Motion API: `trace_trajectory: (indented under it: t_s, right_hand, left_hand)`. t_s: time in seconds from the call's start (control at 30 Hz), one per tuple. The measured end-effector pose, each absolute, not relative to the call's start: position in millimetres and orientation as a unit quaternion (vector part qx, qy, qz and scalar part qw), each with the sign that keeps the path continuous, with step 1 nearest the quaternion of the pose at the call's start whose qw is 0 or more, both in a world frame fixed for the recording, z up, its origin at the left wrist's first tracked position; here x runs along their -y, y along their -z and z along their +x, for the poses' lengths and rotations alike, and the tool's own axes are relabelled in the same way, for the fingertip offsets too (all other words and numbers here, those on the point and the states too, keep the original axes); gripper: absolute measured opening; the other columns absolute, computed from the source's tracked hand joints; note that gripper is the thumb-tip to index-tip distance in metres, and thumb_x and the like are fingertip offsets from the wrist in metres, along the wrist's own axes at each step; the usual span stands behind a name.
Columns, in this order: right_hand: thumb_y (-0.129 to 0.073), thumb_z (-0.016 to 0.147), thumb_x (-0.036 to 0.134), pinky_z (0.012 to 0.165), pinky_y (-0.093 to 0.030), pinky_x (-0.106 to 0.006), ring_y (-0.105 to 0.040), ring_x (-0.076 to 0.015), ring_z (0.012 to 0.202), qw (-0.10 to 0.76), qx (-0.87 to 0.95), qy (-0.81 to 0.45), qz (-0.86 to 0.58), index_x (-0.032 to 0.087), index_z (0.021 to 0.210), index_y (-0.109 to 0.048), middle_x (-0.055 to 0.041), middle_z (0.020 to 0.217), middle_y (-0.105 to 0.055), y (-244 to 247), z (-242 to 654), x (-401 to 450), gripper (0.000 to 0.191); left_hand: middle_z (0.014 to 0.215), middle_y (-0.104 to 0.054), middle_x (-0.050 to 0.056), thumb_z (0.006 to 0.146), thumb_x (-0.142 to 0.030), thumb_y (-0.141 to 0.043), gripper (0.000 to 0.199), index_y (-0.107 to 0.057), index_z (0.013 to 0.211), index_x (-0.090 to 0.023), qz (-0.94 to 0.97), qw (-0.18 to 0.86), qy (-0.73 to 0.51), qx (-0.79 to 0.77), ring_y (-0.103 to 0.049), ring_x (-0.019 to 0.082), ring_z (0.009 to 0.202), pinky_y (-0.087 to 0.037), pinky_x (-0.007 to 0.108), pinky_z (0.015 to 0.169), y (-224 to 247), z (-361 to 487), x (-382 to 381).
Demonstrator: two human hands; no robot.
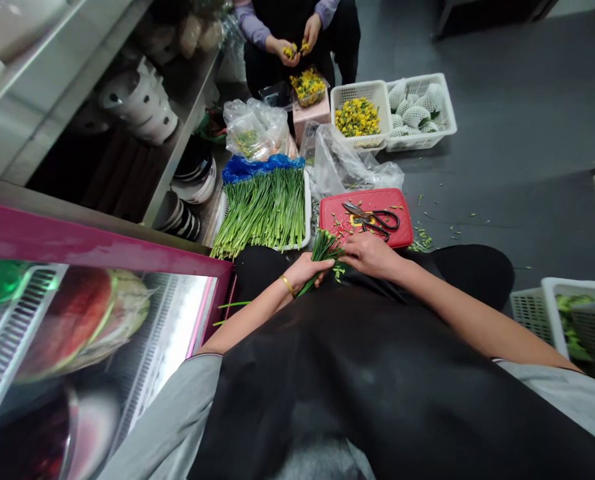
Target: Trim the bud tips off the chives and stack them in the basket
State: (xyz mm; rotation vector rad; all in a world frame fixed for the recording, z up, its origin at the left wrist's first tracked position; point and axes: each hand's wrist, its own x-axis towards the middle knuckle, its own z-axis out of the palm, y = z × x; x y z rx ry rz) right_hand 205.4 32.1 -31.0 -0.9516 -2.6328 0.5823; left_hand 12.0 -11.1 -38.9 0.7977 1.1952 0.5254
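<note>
A small bunch of flowering chives (pixel 322 248) is wrapped in the fingers of my left hand (pixel 307 270), with the budded tips pointing up and away from me. My right hand (pixel 370 255) is closed in a pinch at the right side of the bunch, among the stems near the tips; exactly what sits between its fingertips is partly hidden. Just beyond my hands lies a red plastic lid (pixel 332 207) with dark-handled scissors (pixel 372 219) and green scraps on it. To the left, a white basket (pixel 308 207) lined with blue plastic holds many long chives (pixel 267 207).
Across from me a seated person (pixel 290 53) handles yellow flowers over a clear box (pixel 310 87). White baskets hold yellow flowers (pixel 357 117) and net-wrapped produce (pixel 417 115). Plastic bags (pixel 340 163) lie between us. A lit display fridge (pixel 177 333) borders my left; a white basket (pixel 552 290) stands right.
</note>
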Motion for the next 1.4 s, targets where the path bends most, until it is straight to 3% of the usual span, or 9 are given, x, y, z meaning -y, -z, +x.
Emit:
trace_trajectory:
  t_s: [0.13,0.33,0.57,0.73,0.83,0.93,1.1,1.23,1.4]
  right_hand:
    - [-0.052,0.08,0.024,0.071,-0.036,-0.031,-0.051,-0.0166,0.066,0.165,0.91,-0.181,-0.335,0.017,0.062,-0.064,-0.0065,0.064,-0.059,27.4,203.3,-30.0,0.023]
    - [-0.047,0.073,0.033,0.058,-0.039,-0.026,-0.05,-0.013,0.058,0.357,0.643,-0.468,-0.49,0.018,0.057,-0.056,-0.0008,0.061,-0.057,53.2,177.1,-20.3,0.024]
    - [-0.054,0.064,0.03,0.065,-0.04,-0.028,-0.049,-0.0134,0.059,0.314,0.73,-0.412,-0.447,0.019,0.051,-0.052,-0.0004,0.056,-0.053,43.2,188.4,-25.7,0.018]
    - [-0.052,0.071,0.042,0.067,-0.046,-0.031,-0.057,-0.0153,0.061,0.427,0.488,-0.545,-0.531,0.019,0.058,-0.061,-0.0029,0.062,-0.063,41.1,202.9,-45.3,0.028]
    - [-0.061,0.069,0.051,0.069,-0.046,-0.03,-0.058,-0.016,0.063,0.332,0.571,-0.573,-0.485,0.018,0.062,-0.068,-0.0034,0.064,-0.066,38.6,213.4,-47.6,0.034]
    - [-0.067,0.069,0.046,0.067,-0.042,-0.027,-0.057,-0.0153,0.066,0.221,0.73,-0.492,-0.419,0.018,0.065,-0.07,-0.0027,0.066,-0.065,33.6,216.3,-42.9,0.029]
    - [-0.059,0.07,0.023,0.065,-0.04,-0.025,-0.054,-0.013,0.066,0.206,0.791,-0.437,-0.375,0.017,0.067,-0.067,-0.0022,0.069,-0.062,33.7,202.6,-37.3,0.01]
    - [-0.062,0.06,0.023,0.062,-0.039,-0.026,-0.049,-0.0119,0.06,0.309,0.667,-0.499,-0.459,0.017,0.055,-0.059,0.0003,0.059,-0.055,46.3,184.8,-33.3,0.009]
    - [-0.054,0.07,0.046,0.062,-0.047,-0.029,-0.052,-0.0125,0.057,0.431,0.444,-0.595,-0.513,0.018,0.058,-0.053,-0.0009,0.057,-0.056,55.3,190.2,-47.2,0.031]
  left_hand:
    - [0.039,-0.045,-0.006,0.057,-0.05,-0.08,0.048,-0.046,0.058,-0.016,0.365,0.723,-0.241,-0.534,-0.039,0.006,0.031,-0.032,0.022,0.035,38.3,12.6,10.8]
    - [0.039,-0.043,-0.006,0.06,-0.051,-0.078,0.049,-0.043,0.053,-0.017,0.384,0.728,-0.257,-0.507,-0.038,0.006,0.032,-0.032,0.022,0.037,29.5,12.2,8.4]
    - [0.04,-0.043,-0.007,0.058,-0.046,-0.081,0.048,-0.044,0.057,-0.016,0.349,0.752,-0.234,-0.507,-0.039,0.006,0.031,-0.033,0.021,0.035,34.0,11.6,9.3]
    - [0.041,-0.044,-0.006,0.063,-0.043,-0.078,0.044,-0.044,0.057,-0.015,0.359,0.751,-0.239,-0.499,-0.039,0.005,0.032,-0.034,0.021,0.035,33.8,11.4,9.6]
    - [0.039,-0.044,-0.006,0.062,-0.044,-0.079,0.044,-0.046,0.057,-0.015,0.368,0.744,-0.244,-0.501,-0.039,0.006,0.032,-0.034,0.021,0.034,33.6,11.1,8.7]
    - [0.04,-0.044,-0.006,0.062,-0.043,-0.079,0.044,-0.045,0.055,-0.015,0.372,0.739,-0.236,-0.511,-0.039,0.005,0.031,-0.033,0.021,0.034,36.2,11.6,7.6]
    - [0.04,-0.045,-0.006,0.065,-0.041,-0.078,0.042,-0.045,0.056,-0.015,0.372,0.732,-0.221,-0.526,-0.04,0.005,0.031,-0.034,0.02,0.035,40.5,12.3,7.1]
    - [0.04,-0.045,-0.006,0.063,-0.042,-0.078,0.044,-0.045,0.057,-0.015,0.368,0.728,-0.227,-0.533,-0.04,0.006,0.031,-0.034,0.02,0.034,39.9,12.0,6.6]
    - [0.04,-0.045,-0.007,0.063,-0.042,-0.078,0.042,-0.046,0.059,-0.015,0.365,0.731,-0.247,-0.521,-0.04,0.005,0.032,-0.032,0.019,0.035,38.4,11.6,7.7]
